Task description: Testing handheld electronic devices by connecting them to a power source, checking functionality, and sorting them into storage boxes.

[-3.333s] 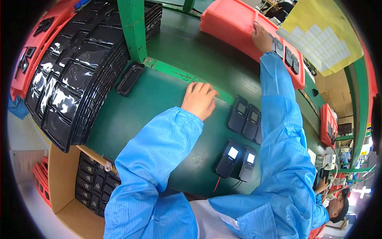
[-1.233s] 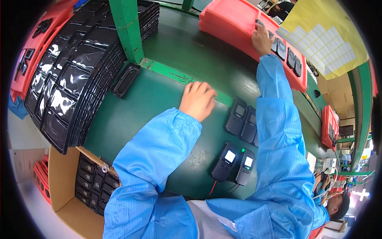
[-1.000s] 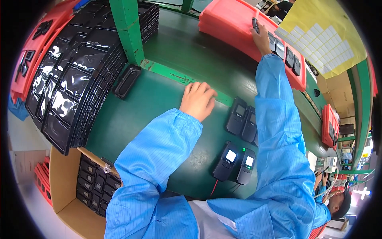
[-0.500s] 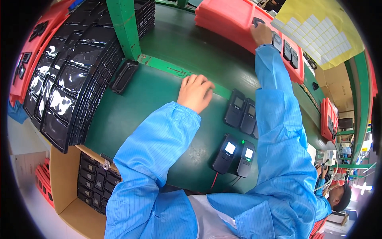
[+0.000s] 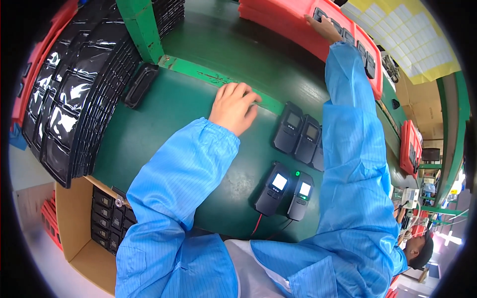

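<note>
My left hand point(image 5: 234, 108) rests on the green work table, its loosely bent fingers apart at the raised green strip, and nothing shows in it. Far off to the right, my right hand point(image 5: 326, 30) reaches over a red tray point(image 5: 278, 25). Its thumb and fingers are spread beside a black handheld device point(image 5: 319, 14) lying in the tray. More such devices point(image 5: 365, 52) sit along the tray. Between my forearms, a black device with a lit screen point(image 5: 274, 191) stands beside another lit device point(image 5: 300, 196) with a green light; each has a cable.
Several dark-screened devices point(image 5: 289, 129) lie in a row by my right sleeve. A stack of glossy black trays point(image 5: 74, 94) and an empty-looking black case point(image 5: 141, 85) are at left. Below them, a cardboard box point(image 5: 74, 223) holds devices. A green post point(image 5: 141, 30) rises behind. A co-worker point(image 5: 417, 251) is at right.
My right hand has loosened from around a device at the red tray, its fingers now spread. The left hand stays at the strip. The whole view has shifted slightly.
</note>
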`<state>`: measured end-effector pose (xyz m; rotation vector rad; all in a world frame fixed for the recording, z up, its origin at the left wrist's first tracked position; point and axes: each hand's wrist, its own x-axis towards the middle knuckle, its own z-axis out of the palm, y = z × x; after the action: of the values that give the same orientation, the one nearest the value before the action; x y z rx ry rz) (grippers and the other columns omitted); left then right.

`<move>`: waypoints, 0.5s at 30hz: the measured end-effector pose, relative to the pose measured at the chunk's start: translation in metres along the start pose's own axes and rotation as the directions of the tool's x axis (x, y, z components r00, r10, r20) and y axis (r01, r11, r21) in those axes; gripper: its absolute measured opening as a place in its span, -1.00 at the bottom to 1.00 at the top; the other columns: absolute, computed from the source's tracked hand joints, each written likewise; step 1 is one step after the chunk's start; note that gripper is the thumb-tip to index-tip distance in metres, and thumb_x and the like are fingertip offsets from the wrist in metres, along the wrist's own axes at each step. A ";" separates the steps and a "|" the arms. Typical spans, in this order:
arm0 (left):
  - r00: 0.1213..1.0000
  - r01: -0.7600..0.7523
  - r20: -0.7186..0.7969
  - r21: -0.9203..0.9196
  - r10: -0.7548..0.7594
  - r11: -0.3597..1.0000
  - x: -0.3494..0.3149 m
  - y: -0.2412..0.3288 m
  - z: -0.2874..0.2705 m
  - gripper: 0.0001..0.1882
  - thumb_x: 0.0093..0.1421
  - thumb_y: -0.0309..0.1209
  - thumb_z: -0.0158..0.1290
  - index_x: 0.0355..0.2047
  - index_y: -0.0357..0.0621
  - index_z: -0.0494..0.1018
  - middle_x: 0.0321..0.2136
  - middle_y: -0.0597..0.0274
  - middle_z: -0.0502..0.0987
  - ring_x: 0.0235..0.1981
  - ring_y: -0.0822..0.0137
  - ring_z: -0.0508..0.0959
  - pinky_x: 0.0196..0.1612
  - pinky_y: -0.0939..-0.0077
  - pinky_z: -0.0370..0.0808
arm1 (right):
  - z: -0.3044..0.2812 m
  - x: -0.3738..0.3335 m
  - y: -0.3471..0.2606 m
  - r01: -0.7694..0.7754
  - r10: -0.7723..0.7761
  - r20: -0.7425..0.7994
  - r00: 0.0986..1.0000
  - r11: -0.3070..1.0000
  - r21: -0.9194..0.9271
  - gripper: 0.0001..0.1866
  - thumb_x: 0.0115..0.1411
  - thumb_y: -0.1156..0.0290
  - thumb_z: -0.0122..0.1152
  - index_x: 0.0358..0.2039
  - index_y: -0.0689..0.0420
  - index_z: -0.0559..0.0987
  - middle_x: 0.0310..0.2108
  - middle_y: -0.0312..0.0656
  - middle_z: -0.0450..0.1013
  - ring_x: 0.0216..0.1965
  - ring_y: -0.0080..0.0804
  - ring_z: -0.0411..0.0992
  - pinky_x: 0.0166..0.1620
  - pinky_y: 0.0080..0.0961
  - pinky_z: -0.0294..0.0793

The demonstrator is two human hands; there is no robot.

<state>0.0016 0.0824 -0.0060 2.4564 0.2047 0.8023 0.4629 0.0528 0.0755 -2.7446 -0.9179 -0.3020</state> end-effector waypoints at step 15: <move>0.998 -0.066 -0.007 0.053 0.067 0.996 -0.002 -0.005 0.009 -0.84 0.13 -0.41 0.10 -0.25 0.00 0.54 -0.25 0.21 0.47 -0.11 0.11 0.44 0.03 0.21 0.33 | -0.095 -0.331 -0.022 0.652 -0.680 0.155 0.717 0.732 0.196 -0.34 0.23 0.19 0.20 0.30 0.09 0.27 0.36 0.10 0.06 0.41 0.04 -0.05 0.41 -0.14 -0.08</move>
<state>0.0056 0.0821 -0.0154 2.5217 0.1498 0.8458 0.1785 -0.1432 0.0818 -2.2434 -1.9157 -0.0445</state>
